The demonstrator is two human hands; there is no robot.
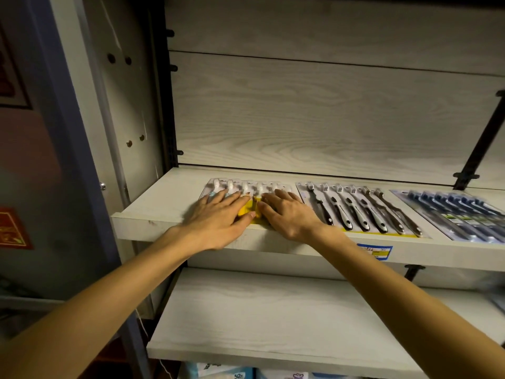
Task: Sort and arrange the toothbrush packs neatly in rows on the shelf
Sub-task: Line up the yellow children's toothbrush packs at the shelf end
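Three toothbrush packs lie side by side on the pale wooden shelf [153, 203]. The leftmost pack [247, 187] has white brush heads and yellow and light-blue handles. My left hand [218, 217] lies flat on its left half, fingers spread. My right hand [287, 214] lies flat on its right half, fingers spread too. Both palms press on the pack near the shelf's front edge. To the right lies a pack of black-and-white brushes [358, 209]. Farther right, a pack of dark blue brushes [459, 214] runs to the frame's edge.
A blue-and-yellow price label [375, 251] is stuck on the shelf's front edge. A bare lower shelf [273, 318] sits beneath. Below it, blue-and-white packages [218, 373] show. A grey cabinet side [123, 105] stands left; a black bracket [481, 143] leans at the right.
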